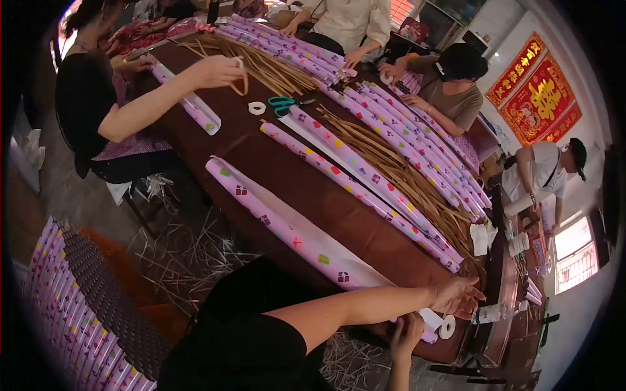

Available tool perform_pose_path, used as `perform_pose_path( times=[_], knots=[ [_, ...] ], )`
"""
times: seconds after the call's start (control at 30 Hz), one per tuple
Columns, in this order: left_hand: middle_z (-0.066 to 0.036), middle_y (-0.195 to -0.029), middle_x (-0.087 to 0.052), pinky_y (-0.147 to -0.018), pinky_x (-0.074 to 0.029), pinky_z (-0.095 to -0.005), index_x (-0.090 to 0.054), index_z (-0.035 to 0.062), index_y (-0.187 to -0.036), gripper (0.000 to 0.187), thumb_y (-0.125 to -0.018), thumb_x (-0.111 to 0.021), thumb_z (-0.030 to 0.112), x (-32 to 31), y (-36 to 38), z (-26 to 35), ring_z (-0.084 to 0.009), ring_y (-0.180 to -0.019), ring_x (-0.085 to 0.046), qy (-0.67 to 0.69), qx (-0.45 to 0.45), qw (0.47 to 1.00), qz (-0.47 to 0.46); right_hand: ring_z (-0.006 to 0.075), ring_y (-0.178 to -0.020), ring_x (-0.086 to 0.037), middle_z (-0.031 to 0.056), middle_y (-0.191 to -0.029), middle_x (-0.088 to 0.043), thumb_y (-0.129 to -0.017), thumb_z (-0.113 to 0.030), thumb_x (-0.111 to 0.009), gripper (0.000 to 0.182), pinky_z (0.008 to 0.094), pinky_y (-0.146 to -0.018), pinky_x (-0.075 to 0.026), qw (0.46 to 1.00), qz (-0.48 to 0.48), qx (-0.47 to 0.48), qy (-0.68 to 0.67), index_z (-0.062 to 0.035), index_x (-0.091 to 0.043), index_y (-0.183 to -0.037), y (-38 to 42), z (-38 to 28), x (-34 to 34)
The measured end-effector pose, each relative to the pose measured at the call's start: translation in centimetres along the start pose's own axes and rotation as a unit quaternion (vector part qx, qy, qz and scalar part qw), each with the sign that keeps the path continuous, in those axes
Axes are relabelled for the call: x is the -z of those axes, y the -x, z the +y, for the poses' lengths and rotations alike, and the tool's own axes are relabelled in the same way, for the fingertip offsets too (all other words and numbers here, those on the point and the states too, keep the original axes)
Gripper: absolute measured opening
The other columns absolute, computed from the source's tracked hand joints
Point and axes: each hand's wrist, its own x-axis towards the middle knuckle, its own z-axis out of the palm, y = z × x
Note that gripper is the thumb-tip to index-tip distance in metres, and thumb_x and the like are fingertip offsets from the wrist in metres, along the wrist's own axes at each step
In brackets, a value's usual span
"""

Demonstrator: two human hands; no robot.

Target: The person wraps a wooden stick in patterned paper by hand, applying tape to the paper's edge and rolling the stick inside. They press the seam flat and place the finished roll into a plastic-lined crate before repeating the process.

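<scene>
A long sheet of pink patterned paper (287,231), partly curled with its white inside showing, lies slantwise along the near table edge. My left hand (460,296) reaches across its right end, fingers apart, holding nothing, close to brown strips. Below it, my right hand (407,333) is closed on the same paper's right end; my forearm hides part of that end. Just right of this hand is a white tape roll (447,327). Beyond the sheet lie two narrower pink rolls, one of them (358,189) nearest to it.
Pink rolls (404,143) and brown strips (385,153) cover the table's far side. Teal scissors (282,103) lie beside another tape roll (257,108). Co-workers sit at left (91,98) and far right (450,85); another stands behind. Rolls (78,313) are stacked lower left.
</scene>
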Motion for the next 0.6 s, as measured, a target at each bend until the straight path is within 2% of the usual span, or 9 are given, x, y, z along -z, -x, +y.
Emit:
perform_pose_path(
  times=[0.07,0.17,0.27,0.33,0.4,0.43,0.5,0.53,0.6],
  knots=[
    [-0.008,-0.084,-0.067,-0.087,-0.056,-0.0431,-0.06,0.0065,-0.109,0.054,-0.095,-0.051,0.058,-1.1,0.9,0.5,-0.0192,-0.076,-0.067,0.035,0.014,0.999,0.024,0.0373,-0.104,-0.055,0.0166,-0.112,-0.061,-0.081,-0.013,-0.074,0.037,0.0474,-0.089,-0.042,0.998,-0.025,0.007,-0.052,-0.0003,-0.06,-0.113,-0.4,-0.3,0.2],
    [-0.006,-0.084,-0.067,-0.083,-0.057,-0.042,-0.061,0.0083,-0.107,0.05,-0.096,-0.051,0.056,2.8,-2.4,-0.9,-0.0181,-0.078,-0.067,-0.058,-0.044,0.997,-0.032,0.0383,-0.104,-0.055,0.0161,-0.111,-0.061,-0.075,-0.02,-0.08,0.045,0.0476,-0.088,-0.042,0.998,-0.036,0.008,-0.044,-0.0016,-0.061,-0.111,-0.6,-0.4,0.5],
    [-0.004,-0.082,-0.067,-0.07,-0.057,-0.0403,-0.062,0.0055,-0.101,0.047,-0.098,-0.051,0.051,0.2,-1.6,-2.5,-0.0162,-0.078,-0.067,-0.318,-0.041,0.947,-0.003,0.038,-0.103,-0.055,0.0162,-0.111,-0.061,-0.07,-0.018,-0.081,0.048,0.0464,-0.089,-0.043,0.997,-0.035,0.002,-0.069,-0.0027,-0.062,-0.111,-0.9,-0.3,0.4],
    [-0.005,-0.08,-0.065,-0.066,-0.055,-0.0384,-0.063,0.0021,-0.094,0.048,-0.097,-0.052,0.049,-3.0,0.6,-4.3,-0.0166,-0.072,-0.065,-0.548,-0.041,0.83,-0.099,0.0362,-0.105,-0.056,0.0157,-0.11,-0.062,-0.065,-0.01,-0.08,0.044,0.0437,-0.09,-0.044,0.994,-0.011,-0.013,-0.111,-0.0055,-0.065,-0.106,-0.1,0.4,-0.4],
    [-0.009,-0.079,-0.066,-0.065,-0.054,-0.0379,-0.064,0.0004,-0.089,0.042,-0.094,-0.057,0.041,-5.0,5.4,-5.4,-0.0194,-0.073,-0.063,-0.655,-0.006,0.746,-0.117,0.0339,-0.099,-0.057,0.0144,-0.105,-0.063,-0.069,-0.021,-0.074,0.038,0.043,-0.09,-0.042,0.996,-0.042,-0.032,-0.067,-0.0036,-0.066,-0.102,-0.3,0.4,-0.3],
    [-0.009,-0.08,-0.064,-0.066,-0.051,-0.0379,-0.063,0.0017,-0.089,0.036,-0.092,-0.06,0.038,-6.0,8.6,-6.1,-0.0213,-0.077,-0.061,-0.82,-0.05,0.567,-0.056,0.0323,-0.096,-0.057,0.0136,-0.102,-0.063,-0.071,-0.027,-0.07,0.039,0.0429,-0.09,-0.041,0.997,-0.07,-0.011,-0.007,-0.002,-0.066,-0.101,-1.1,0.1,0.4],
    [-0.01,-0.084,-0.062,-0.07,-0.048,-0.0386,-0.063,0.0038,-0.089,0.029,-0.089,-0.065,0.033,-5.4,14.5,-5.8,-0.0251,-0.083,-0.057,-0.92,-0.123,0.372,0.0,0.0301,-0.092,-0.057,0.0107,-0.1,-0.064,-0.07,-0.016,-0.071,0.041,0.043,-0.084,-0.039,0.986,-0.014,0.017,-0.164,-0.0052,-0.067,-0.109,-1.9,0.2,2.0],
    [-0.01,-0.088,-0.062,-0.072,-0.048,-0.0393,-0.063,0.0046,-0.089,0.028,-0.087,-0.066,0.032,-3.6,17.3,-4.3,-0.027,-0.085,-0.056,-0.907,-0.156,0.392,-0.005,0.0282,-0.09,-0.057,0.0095,-0.095,-0.063,-0.069,-0.018,-0.076,0.036,0.0413,-0.081,-0.039,0.994,-0.015,-0.009,-0.105,-0.0044,-0.068,-0.101,-1.8,0.4,1.7],
    [-0.009,-0.094,-0.061,-0.076,-0.047,-0.0394,-0.064,0.006,-0.094,0.026,-0.087,-0.067,0.031,-2.3,22.9,-2.0,-0.0277,-0.086,-0.056,-0.963,-0.138,0.212,0.094,0.0285,-0.089,-0.056,0.0086,-0.092,-0.063,-0.066,-0.02,-0.081,0.04,0.0404,-0.08,-0.039,0.997,-0.006,-0.01,-0.081,-0.0041,-0.068,-0.1,-1.9,1.0,1.6]
  ],
)
